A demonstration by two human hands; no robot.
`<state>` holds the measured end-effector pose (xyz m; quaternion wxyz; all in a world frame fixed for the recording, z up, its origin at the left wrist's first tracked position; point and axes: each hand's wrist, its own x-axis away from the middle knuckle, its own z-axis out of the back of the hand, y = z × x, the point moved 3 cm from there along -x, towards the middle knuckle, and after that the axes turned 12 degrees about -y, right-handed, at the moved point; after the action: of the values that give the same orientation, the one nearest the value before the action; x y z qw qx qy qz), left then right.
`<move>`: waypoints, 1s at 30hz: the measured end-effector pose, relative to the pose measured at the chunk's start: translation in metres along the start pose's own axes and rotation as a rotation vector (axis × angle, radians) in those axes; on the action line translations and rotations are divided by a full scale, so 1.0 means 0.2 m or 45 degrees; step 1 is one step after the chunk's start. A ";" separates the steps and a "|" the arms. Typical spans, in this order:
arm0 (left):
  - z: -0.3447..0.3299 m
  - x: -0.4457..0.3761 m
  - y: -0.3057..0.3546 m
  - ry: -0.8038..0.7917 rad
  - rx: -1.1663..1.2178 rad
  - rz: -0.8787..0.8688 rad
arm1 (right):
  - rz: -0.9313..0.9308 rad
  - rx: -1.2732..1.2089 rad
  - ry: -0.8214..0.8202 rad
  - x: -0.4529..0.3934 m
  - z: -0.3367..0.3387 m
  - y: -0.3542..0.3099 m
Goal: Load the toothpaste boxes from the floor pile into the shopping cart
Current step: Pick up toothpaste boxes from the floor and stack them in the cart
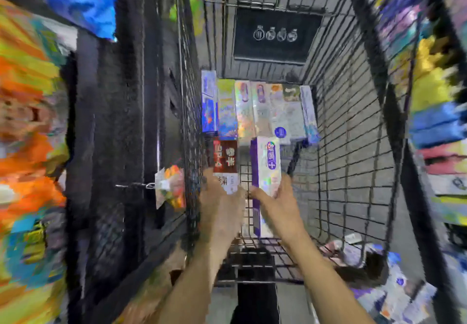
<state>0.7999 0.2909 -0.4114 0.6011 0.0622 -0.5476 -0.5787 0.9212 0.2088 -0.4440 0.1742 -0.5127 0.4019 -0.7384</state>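
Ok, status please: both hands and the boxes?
Left hand holds dark red box. Right hand holds purple-white box. Both inside cart; no obstruction.

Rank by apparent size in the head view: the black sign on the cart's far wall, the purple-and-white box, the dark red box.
1. black sign, clearly largest.
2. purple-and-white box, in the right hand.
3. dark red box, in the left hand.
Both boxes are partly covered by hands, so their order is unsure.

Even, fairly bright overhead light is filling the cart [353, 126], no hard shadows. Heavy motion smear is streaking both edge shelves [27, 126] into colour blocks. Wide-angle is bowing the wires. Hands are blurring; holographic boxes [252, 111] are glinting.
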 end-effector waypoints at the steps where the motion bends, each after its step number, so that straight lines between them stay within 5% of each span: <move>1: -0.03 -0.05 -0.04 -0.013 -0.004 0.077 | -0.018 0.018 -0.027 -0.05 0.01 0.02; 15: -0.28 -0.40 -0.44 -0.101 -0.736 0.552 | -0.180 0.122 -0.262 -0.46 0.15 0.48; 23: -0.25 -0.33 -0.39 -0.152 -0.822 0.561 | -0.223 0.079 -0.402 -0.46 0.05 0.52; 25: -0.20 -0.29 -0.33 -0.208 -0.742 0.446 | -0.243 0.092 -0.390 -0.46 0.04 0.52; 30: -0.02 -0.09 -0.01 -0.141 -0.772 -0.258 | -0.290 0.113 -0.372 -0.44 -0.03 0.51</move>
<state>0.8072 0.3016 -0.4244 0.5010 -0.0971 -0.3733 -0.7747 0.9366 0.2062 -0.5779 0.1683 -0.6484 0.2788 -0.6881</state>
